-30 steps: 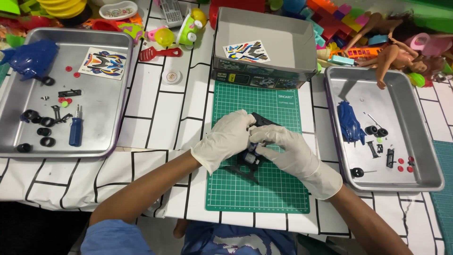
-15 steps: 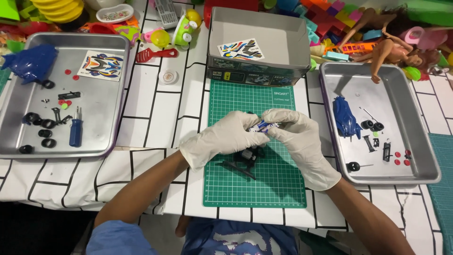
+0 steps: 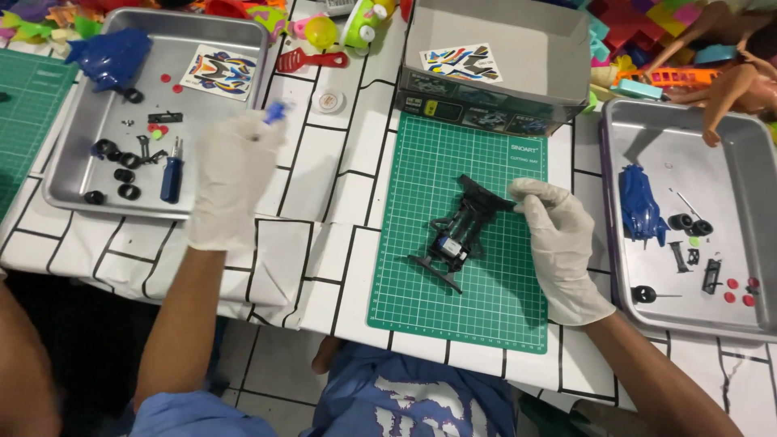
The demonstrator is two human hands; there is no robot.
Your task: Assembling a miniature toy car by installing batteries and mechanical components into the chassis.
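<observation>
A black toy car chassis point(image 3: 460, 232) lies on the green cutting mat point(image 3: 461, 283). My right hand point(image 3: 558, 243), in a white glove, rests on the mat with its fingertips touching the chassis's far end. My left hand point(image 3: 231, 174), also gloved, is raised over the right edge of the left metal tray point(image 3: 81, 194) and pinches a small blue part point(image 3: 275, 111) between its fingertips. That hand is blurred. In the left tray lie a blue car body point(image 3: 109, 58), a blue screwdriver point(image 3: 171, 176), black wheels and a sticker sheet point(image 3: 218, 71).
A right metal tray point(image 3: 631, 316) holds another blue car body point(image 3: 639, 206), wheels and small red parts. A grey cardboard box point(image 3: 502, 61) with a sticker sheet stands behind the mat. Colourful toys crowd the table's far edge. A second green mat point(image 3: 24, 105) lies far left.
My left hand has left the chassis and swung left over the left tray, carrying the small blue part. My right hand stayed by the chassis on the mat.
</observation>
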